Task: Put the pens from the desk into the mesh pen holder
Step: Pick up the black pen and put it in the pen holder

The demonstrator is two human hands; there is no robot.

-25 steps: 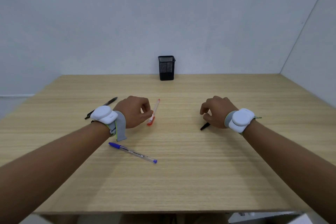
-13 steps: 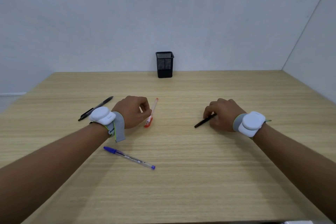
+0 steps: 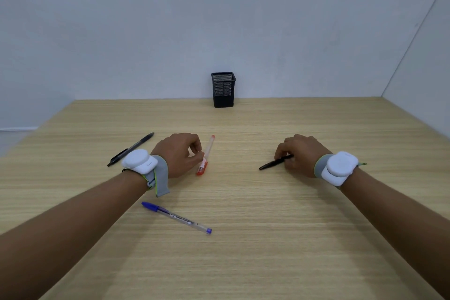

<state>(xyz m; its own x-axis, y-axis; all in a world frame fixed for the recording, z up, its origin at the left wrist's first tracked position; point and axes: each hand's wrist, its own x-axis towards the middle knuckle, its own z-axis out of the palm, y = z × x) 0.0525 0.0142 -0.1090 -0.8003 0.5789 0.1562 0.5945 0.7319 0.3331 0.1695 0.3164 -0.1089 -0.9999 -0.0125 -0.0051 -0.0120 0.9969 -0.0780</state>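
A black mesh pen holder (image 3: 223,89) stands at the desk's far edge against the wall. My right hand (image 3: 299,153) is closed on a black pen (image 3: 271,164) whose tip points left and lies low over the desk. My left hand (image 3: 179,153) rests curled beside a red pen (image 3: 205,156), its thumb and fingertips touching the pen, which still lies flat. Another black pen (image 3: 131,148) lies left of that wrist. A blue-capped clear pen (image 3: 176,217) lies nearer to me, below the left wrist.
The wooden desk (image 3: 267,238) meets a plain wall at the back and a side wall on the right (image 3: 418,80). Both wrists carry white devices on grey straps. The desk's left edge runs diagonally at the left (image 3: 36,129).
My right hand has closed on the black pen and drawn it out from under the palm, so more of it shows. The left hand stays at the red pen. The view has tilted slightly.
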